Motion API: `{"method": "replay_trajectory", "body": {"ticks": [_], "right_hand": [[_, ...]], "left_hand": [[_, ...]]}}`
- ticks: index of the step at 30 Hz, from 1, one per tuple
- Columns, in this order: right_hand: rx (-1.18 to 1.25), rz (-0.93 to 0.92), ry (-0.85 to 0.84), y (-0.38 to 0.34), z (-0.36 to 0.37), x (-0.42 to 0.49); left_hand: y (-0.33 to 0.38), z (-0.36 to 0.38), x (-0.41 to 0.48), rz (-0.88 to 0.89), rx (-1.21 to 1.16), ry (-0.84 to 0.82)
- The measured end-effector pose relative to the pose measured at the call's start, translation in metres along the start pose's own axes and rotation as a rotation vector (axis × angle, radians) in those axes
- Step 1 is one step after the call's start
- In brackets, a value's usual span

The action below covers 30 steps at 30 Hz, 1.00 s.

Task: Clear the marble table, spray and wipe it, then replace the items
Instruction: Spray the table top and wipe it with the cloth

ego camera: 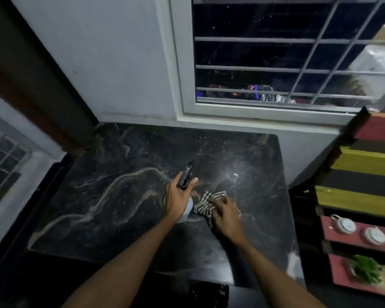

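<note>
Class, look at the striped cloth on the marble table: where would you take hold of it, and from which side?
Grip the bunched middle of the striped cloth from above, probably best, because it lies crumpled low on the marble table with no edge to get under. The right hand already presses on its right part; the left hand holds the spray bottle, crowding the left side.

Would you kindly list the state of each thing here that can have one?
Black veined marble table: cleared, speckled with droplets.
White spray bottle with black nozzle: upright, gripped by left hand.
Striped cloth: crumpled on table, under right hand.
Barred window: dark outside.
</note>
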State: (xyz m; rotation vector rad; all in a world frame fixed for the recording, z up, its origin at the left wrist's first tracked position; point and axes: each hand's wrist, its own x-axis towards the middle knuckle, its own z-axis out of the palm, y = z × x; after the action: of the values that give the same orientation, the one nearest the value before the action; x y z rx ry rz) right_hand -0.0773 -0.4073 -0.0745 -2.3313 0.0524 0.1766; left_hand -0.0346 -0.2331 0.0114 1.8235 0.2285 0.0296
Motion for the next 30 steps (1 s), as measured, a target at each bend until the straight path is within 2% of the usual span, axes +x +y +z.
{"method": "replay_trajectory", "body": {"ticks": [2,4,6,9,11,14,19,21,25,29,30], "right_hand": [[-0.254,-0.155,-0.06,-0.002,0.013,0.001],[-0.407,-0.171,-0.197,-0.003,0.024,0.006],[-0.482,-0.185,-0.249,0.0,0.031,0.014],[-0.425,-0.147,-0.177,0.013,0.025,0.041],[-0.364,-0.021,-0.112,0.019,0.011,0.07],[-0.328,0.111,-0.107,0.021,-0.005,0.102],[-0.354,-0.148,-0.238,0.04,-0.018,0.085],[-0.33,-0.128,-0.173,0.053,-0.025,0.094],[-0.296,0.067,0.007,0.029,-0.005,0.111],[-0.266,-0.176,-0.058,-0.016,0.042,0.111],[-0.229,-0.173,-0.028,-0.022,0.046,0.118]], "left_hand": [[-0.008,-0.003,0.01,-0.016,0.031,0.031],[-0.015,-0.003,0.018,-0.006,0.089,0.054],[-0.015,0.002,0.027,0.001,0.139,0.042],[-0.009,0.008,0.041,0.064,0.127,0.024],[-0.01,0.01,0.052,0.09,0.117,-0.004],[-0.007,0.012,0.064,0.002,0.062,-0.044],[-0.006,0.012,0.079,0.019,0.107,-0.033],[-0.01,0.009,0.086,0.055,0.151,-0.031],[-0.024,-0.009,0.098,0.126,0.192,0.046],[-0.039,-0.049,0.118,0.103,0.111,0.073],[-0.041,-0.061,0.124,0.076,0.121,0.069]]}}
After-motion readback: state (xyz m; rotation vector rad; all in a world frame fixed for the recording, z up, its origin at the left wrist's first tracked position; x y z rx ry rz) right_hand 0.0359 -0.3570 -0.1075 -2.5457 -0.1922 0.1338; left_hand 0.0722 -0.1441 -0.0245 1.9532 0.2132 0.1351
